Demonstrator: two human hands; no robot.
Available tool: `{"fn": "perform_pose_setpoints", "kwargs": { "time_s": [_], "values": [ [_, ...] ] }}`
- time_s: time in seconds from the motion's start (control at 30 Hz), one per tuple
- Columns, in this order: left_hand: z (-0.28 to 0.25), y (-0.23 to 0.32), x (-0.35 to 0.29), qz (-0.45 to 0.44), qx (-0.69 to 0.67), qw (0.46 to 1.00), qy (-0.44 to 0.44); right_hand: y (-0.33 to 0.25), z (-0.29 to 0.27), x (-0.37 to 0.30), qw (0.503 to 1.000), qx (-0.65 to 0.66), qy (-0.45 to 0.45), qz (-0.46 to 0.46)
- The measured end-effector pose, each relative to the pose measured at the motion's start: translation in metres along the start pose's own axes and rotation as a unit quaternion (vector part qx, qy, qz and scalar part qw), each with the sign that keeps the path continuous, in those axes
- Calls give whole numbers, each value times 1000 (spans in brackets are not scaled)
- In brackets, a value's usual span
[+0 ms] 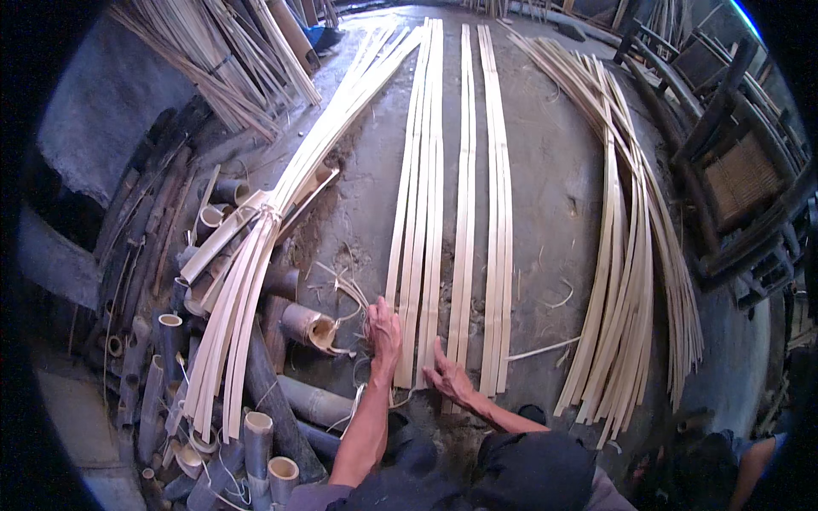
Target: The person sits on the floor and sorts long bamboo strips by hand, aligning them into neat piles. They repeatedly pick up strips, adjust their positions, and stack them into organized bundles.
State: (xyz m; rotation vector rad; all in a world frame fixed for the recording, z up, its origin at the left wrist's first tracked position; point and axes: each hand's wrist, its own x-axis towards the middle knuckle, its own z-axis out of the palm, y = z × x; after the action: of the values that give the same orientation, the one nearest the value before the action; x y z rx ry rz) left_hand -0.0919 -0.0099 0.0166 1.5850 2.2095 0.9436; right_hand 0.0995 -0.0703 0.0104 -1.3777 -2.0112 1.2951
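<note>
Long pale bamboo strips (412, 213) lie on the floor in front of me, running away side by side. To their right are a narrow pair of strips (464, 213) and another narrow group (498, 213). My left hand (383, 330) is closed, knuckles up, at the left edge of the strips. Thin curled bamboo slivers (345, 288) fan out beside it, and what its fingers grip is hidden. My right hand (449, 376) rests over the near ends of the strips, with its thumb raised and its fingers apart, holding nothing.
At left, a tied bundle of strips (264, 213) leans over cut bamboo tubes (307, 325). A loose pile of strips (622, 281) spreads at right. Dark wooden furniture (724, 170) stands beyond it. More bundled strips (213, 64) lean at far left. Part of another person's arm (751, 468) shows lower right.
</note>
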Motion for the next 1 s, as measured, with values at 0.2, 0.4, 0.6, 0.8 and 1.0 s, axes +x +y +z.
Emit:
{"fn": "perform_pose_setpoints", "kwargs": {
  "time_s": [0.2, 0.4, 0.6, 0.8, 1.0],
  "values": [
    [-1, -4, -2, -10, -18, 999, -27, -7, -6, 1, 1000, -11, 4, -12],
    [15, -21, -4, 46, -27, 998, 18, -1, 1, -1, 1000, -30, -3, -9],
    [9, -4, -8, 10, -86, 996, -32, -7, -4, 0, 998, -45, -25, 30],
    [21, -6, -8, 26, -87, 995, -43, 11, 4, -2, 998, -55, -6, 17],
    [5, -8, -1, 14, -115, 993, -16, 2, 2, -3, 996, -78, 19, -40]
  ]
}}
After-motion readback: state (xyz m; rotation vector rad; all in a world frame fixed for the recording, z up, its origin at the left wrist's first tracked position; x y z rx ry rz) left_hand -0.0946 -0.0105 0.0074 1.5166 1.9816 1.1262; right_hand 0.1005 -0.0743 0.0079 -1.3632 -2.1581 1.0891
